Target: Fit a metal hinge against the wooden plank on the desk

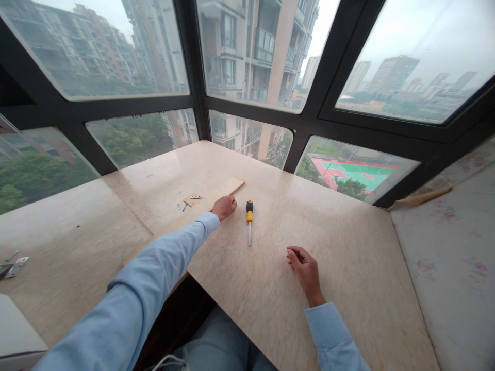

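My left hand (pixel 225 207) is closed at the edge of a long, thin wooden board (pixel 235 184); whether it grips anything is hidden. Part of the board lies under my left forearm. Just right of that hand, a screwdriver (pixel 249 212) with a black and yellow handle lies on the stone-look countertop, its tip pointing towards me. My right hand (pixel 305 268) hovers or rests lower right of the screwdriver, its fingers curled and pressed together; anything between them is too small to make out. Beyond my left wrist, a small metal hinge plate (pixel 195 197) sits on a piece of wood, with screws (pixel 184 206) beside it.
More metal hardware (pixel 16 268) lies at the far left of the countertop (pixel 348 247). A white box (pixel 19 330) stands at the lower left. Dark-framed windows (pixel 201 118) border the back, and a flowered wall (pixel 452 257) rises on the right. The counter's front edge has an inner corner before me.
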The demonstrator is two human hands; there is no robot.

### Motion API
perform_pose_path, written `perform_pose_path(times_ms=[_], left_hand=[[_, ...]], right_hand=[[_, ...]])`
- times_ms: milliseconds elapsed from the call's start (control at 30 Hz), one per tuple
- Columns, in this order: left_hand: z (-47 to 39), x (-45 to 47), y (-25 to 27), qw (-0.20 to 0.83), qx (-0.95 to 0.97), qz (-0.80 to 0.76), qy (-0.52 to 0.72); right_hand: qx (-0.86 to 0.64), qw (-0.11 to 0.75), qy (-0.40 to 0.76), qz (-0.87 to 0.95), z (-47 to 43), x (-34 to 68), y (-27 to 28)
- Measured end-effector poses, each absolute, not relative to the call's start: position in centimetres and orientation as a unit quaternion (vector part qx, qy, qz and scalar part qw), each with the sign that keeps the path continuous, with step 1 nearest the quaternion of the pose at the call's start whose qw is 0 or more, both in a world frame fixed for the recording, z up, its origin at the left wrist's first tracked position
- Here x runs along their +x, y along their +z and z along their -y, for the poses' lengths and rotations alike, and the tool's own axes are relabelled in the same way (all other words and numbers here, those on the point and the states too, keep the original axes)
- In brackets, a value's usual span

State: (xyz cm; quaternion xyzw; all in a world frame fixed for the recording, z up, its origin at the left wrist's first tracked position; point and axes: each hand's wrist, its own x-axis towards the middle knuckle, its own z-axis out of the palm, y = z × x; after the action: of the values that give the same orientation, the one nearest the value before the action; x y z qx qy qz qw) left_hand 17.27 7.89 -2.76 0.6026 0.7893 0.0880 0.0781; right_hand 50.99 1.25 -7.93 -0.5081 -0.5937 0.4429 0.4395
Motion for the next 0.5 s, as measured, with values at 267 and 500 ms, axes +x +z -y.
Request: perform_pose_path(times_ms=[267,500], left_hand=[[-7.0,22.2,-2.6,0.234,0.543,-0.793,0.150],[-6.6,23.0,-2.1,0.293,0.533,-0.780,0.144]], right_hand=[[-0.511,0.445,0.437,0.592,-1.1,50.8,-7.9],[-0.505,0.450,0.443,0.588,-1.1,50.9,-7.8]])
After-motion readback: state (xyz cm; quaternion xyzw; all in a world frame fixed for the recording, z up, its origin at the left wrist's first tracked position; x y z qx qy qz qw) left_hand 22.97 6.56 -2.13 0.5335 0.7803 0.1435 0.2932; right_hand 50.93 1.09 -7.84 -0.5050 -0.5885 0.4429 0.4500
